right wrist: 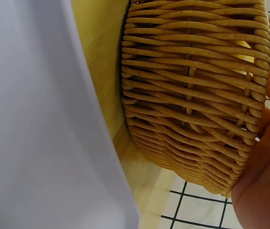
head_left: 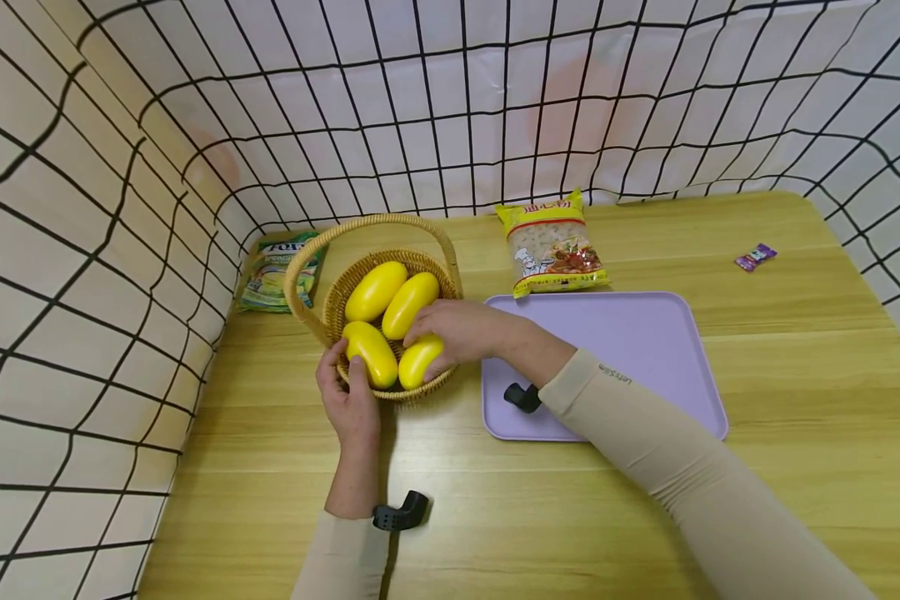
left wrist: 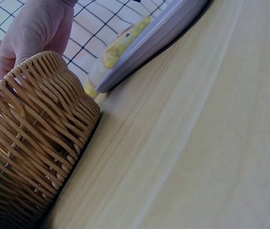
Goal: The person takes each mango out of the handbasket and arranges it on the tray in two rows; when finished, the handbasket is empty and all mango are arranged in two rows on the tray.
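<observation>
Yellow ovals (head_left: 376,291) sit in the wicker basket (head_left: 335,304), left of centre in the head view. The left hand (head_left: 350,404) grips its rim at lower left; the right hand (head_left: 461,332) grips the lower-right oval (head_left: 417,362) (partly covered by fingers). In the right-wrist view, the frame's edge crops that hand.

The right hand (head_left: 467,329) partly hides a yellow oblong (head_left: 417,364); the head view crops both sleeves (head_left: 682,458).

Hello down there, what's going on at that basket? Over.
Right hand gripping the near-right yellow object; left hand on basket's rim. Four yellow objects, all inside the basket. Nothing visibly in the way.
</observation>
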`<state>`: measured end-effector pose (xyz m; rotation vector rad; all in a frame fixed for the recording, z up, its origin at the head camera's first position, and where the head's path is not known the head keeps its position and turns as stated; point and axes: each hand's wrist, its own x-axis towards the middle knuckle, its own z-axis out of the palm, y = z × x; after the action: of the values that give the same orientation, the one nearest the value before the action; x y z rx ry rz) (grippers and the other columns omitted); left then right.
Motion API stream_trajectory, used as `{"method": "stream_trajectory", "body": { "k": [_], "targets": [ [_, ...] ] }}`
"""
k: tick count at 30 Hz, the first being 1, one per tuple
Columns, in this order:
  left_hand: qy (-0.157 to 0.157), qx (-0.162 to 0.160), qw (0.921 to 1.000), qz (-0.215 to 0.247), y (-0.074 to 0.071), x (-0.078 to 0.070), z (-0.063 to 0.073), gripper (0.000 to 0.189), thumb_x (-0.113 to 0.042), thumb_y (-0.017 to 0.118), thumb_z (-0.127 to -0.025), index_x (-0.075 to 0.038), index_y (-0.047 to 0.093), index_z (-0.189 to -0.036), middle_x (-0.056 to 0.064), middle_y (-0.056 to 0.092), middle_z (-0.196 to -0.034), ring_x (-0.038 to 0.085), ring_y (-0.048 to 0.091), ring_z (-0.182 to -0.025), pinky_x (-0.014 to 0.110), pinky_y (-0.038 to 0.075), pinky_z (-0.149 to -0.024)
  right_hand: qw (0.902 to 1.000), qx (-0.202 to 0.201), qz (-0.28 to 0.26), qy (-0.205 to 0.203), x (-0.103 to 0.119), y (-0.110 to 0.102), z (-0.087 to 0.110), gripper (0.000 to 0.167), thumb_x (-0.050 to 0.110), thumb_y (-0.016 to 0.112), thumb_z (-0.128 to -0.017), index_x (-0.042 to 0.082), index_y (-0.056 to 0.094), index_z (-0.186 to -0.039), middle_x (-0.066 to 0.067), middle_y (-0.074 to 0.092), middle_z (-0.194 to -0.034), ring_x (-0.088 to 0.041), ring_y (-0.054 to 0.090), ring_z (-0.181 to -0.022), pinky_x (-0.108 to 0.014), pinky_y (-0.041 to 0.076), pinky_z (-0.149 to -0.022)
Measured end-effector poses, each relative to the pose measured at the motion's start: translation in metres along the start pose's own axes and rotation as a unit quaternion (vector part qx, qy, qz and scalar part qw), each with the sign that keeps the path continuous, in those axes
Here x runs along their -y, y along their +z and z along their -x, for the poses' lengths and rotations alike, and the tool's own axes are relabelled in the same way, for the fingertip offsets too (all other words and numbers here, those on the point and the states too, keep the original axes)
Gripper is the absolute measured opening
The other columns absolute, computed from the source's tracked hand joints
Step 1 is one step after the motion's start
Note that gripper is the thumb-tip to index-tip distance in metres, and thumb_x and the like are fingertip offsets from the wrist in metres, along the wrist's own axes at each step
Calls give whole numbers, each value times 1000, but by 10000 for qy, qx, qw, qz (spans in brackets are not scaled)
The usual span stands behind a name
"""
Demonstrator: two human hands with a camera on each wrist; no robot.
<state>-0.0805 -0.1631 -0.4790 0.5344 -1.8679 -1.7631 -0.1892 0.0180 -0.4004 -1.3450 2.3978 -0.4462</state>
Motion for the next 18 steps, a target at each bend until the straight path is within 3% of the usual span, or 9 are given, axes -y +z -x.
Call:
{"method": "stream_trajectory", "body": {
  "k": [9, 18],
  "targets": [
    [-10, -75, 10000, 47, 1, -1, 0, 33, -11, 55, -100, -3, 59, -131, 9, 50, -145, 21, 40, -142, 41, 31, -119, 9998, 169, -55, 78, 1, -4, 0, 60, 44, 83, -83, 17, 67, -135, 0, 64, -140, -22, 52, -136, -38, 36, -120],
    [-95, -21, 9999, 39, 0, -2, 0, 32, -12, 55, -100, -6, 59, -132, 8, 49, -146, 20, 39, -143, 42, 29, -120, 9999, 68, -47, 72, 4, -6, 1, 62, 47, 82, -83, 17, 66, -136, 0, 63, -142, -23, 52, -136, -39, 35, -120]
  ]
}}
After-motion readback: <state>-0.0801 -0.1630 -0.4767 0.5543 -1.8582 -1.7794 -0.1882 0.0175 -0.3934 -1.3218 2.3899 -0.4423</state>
